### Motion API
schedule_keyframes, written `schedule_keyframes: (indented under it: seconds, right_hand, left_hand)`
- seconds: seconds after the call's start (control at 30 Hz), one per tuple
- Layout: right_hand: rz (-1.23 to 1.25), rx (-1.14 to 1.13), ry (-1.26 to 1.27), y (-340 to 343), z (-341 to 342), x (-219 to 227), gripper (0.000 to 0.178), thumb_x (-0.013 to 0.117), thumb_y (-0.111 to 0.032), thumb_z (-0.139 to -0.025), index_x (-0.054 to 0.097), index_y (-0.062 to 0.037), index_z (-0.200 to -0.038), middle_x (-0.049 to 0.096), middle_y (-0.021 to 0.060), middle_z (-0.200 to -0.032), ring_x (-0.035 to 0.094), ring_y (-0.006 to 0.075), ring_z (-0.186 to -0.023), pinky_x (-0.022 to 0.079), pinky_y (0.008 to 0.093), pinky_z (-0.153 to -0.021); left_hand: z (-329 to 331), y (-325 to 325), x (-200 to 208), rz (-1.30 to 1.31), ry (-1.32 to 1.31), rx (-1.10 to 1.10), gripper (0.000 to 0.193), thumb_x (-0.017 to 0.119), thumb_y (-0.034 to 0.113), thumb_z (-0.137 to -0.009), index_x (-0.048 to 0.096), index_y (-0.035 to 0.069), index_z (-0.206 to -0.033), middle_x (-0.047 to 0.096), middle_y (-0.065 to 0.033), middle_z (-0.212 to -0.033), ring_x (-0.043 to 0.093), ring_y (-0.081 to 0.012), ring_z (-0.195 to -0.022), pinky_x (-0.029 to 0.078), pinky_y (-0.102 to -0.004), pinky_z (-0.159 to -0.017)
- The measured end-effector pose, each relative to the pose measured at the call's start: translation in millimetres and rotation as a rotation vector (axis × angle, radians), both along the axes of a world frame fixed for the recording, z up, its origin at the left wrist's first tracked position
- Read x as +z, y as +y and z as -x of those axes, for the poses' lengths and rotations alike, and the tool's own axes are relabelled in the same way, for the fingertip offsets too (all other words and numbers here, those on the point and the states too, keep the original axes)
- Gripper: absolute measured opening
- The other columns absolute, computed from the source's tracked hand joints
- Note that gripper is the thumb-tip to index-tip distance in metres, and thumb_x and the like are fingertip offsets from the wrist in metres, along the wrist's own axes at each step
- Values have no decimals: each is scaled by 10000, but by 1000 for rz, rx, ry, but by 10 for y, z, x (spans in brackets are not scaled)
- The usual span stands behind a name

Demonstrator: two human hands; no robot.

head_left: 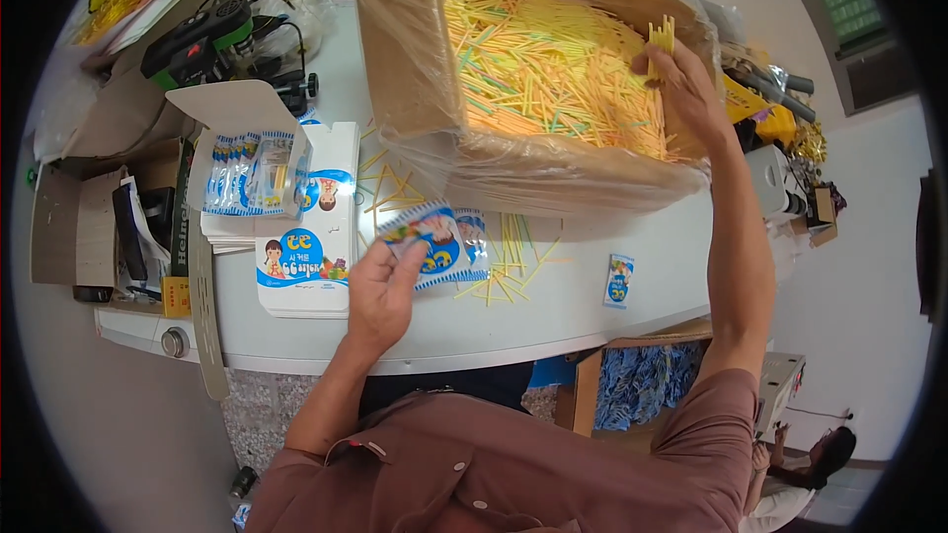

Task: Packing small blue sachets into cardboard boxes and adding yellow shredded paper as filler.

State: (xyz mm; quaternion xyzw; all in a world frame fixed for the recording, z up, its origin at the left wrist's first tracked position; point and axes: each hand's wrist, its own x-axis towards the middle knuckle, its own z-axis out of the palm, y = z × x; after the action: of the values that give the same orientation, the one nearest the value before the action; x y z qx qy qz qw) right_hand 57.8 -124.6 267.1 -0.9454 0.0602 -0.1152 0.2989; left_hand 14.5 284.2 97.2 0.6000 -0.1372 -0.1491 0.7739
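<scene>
My left hand pinches a blue-and-white printed packet above the table. Another such packet lies partly behind it. Over at the right side of a large plastic-lined cardboard box, my right hand is closed round a small bunch of thin yellow sticks. Inside the box is a heap of yellow, orange and green sticks. Loose yellow sticks are scattered on the table beside the left hand's packet.
An opened white carton of upright packets stands at the left, by a stack of flat printed cartons. One small packet lies alone at the right. A black-and-green device sits at the back left. Another person is at the lower right.
</scene>
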Motion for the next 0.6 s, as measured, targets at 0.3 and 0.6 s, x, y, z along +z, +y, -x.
schedule_keyframes:
  seconds: [0.3,0.6]
  right_hand:
    - [-1093,408,551,1804,1502,-684,330,517,-293,-1030,615,15,-1102,680,123,-952,681,226,-912,584,347,-725]
    - [-1124,175,280,2128,2068,-1809,219,546,-216,-1013,617,-9,-1020,664,107,-938,654,187,-964,527,307,-831]
  left_hand:
    - [-109,-428,940,225,113,-656,215,562,160,-1010,591,-29,-1109,690,-83,-944,669,-129,-733,541,-256,-609]
    - [302,-588,180,-132,-176,-491,189,591,165,-991,659,-8,-954,663,-57,-761,604,-56,-661,479,-204,-579]
